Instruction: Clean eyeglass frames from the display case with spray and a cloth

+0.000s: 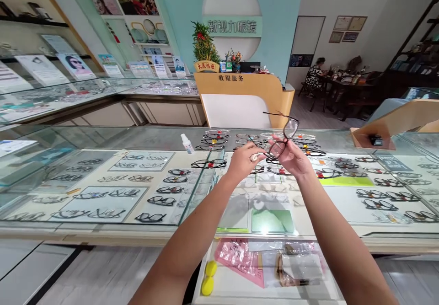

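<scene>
Dark-framed glasses [291, 128] are held up over the glass counter, tilted, with one temple reaching to the upper left. My right hand [295, 157] grips them around the bridge and lower lens, its fingers partly behind the lens. My left hand [246, 159] is closed at the left side of the frame, fingers pinched by the lower lens; what lies between its fingertips is too small to make out, perhaps part of the glasses. Rows of glasses with small red and yellow tags lie on the counter [157, 136] behind and beside both hands.
A white spray bottle [187, 144] stands left of my left hand. An open drawer [274, 293] below holds a pink bag [240, 261], plastic packets and yellow round cases [207, 285]. A wooden stand [394, 122] is at right. A person [313, 77] sits far back.
</scene>
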Available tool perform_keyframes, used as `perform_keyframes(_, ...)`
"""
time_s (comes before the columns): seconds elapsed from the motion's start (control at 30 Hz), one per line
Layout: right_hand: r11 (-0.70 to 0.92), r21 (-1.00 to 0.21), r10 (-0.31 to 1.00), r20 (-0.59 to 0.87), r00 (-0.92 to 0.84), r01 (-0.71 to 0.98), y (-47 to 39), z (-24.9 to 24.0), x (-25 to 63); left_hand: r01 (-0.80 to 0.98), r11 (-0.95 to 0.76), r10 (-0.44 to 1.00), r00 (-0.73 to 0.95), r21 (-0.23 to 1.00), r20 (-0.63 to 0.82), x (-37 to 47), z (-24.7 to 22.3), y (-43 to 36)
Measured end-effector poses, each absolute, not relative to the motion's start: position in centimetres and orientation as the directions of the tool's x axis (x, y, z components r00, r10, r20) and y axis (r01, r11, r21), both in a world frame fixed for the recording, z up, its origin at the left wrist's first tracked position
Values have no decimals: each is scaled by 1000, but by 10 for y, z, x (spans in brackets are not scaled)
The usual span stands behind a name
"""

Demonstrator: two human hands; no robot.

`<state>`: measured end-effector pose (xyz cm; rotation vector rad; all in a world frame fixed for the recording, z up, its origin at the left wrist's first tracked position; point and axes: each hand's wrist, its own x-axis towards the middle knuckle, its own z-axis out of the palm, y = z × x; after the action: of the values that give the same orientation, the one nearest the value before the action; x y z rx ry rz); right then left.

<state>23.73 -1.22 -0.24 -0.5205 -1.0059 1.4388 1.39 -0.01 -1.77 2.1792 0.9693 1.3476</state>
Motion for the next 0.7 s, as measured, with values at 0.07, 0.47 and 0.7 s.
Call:
perform_keyframes(0.07, 117, -796, 965, 232, -122, -593, -12, -2, 240, 278, -655, 755, 277, 703, 594, 15, -17, -1)
perform_keyframes(0.47, 122, -782, 978, 201, -62, -611, -15, -7, 255, -327, -348, 710, -704, 879, 20, -82, -3, 59)
perform_keyframes(0.7, 114, -774, 974, 212, -85, -623, -15, -6, 255, -698, -356, 761, -603, 621, -242, -120, -13, 71)
